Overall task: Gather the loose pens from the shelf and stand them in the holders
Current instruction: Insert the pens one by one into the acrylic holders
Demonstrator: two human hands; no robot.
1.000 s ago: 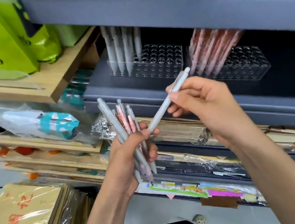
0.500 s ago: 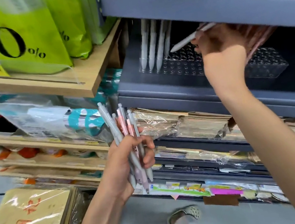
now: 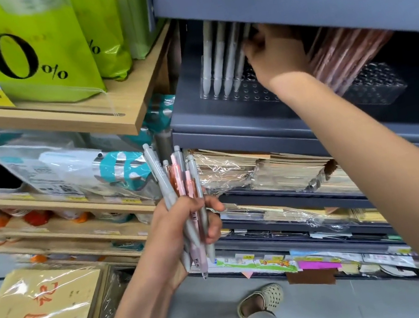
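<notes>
My left hand is down low with the arm bent, fingers and thumb wrapped round a bundle of grey and pink pens, tips pointing down. My right arm's stretched up into the grey shelf. My right hand has its fingers curled against the row of grey pens standing in the clear holder. Can't tell if it's actually gripping one.
</notes>
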